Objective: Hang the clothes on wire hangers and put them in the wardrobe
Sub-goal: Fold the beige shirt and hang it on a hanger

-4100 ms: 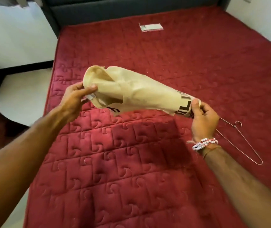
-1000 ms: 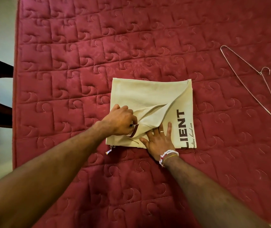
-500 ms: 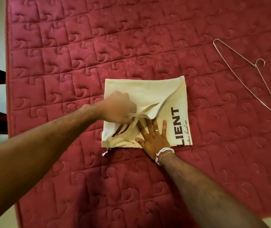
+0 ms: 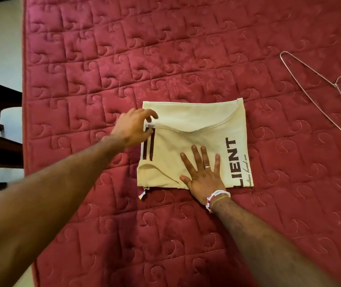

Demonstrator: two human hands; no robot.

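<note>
A cream folded shirt (image 4: 194, 123) lies flat on the red quilted bed (image 4: 103, 59), forming a rough square. Dark maroon lettering ending in "LIENT" runs along its right side, with small script beside it; two dark stripes mark its left edge. A small tag sticks out at its near left corner. A thin wire hanger (image 4: 318, 96) lies flat on the bed, well apart from the shirt, to its far right.

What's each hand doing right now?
Left hand: fingers pinching the cream shirt at its edge.
Right hand: open, flat on the shirt.
</note>
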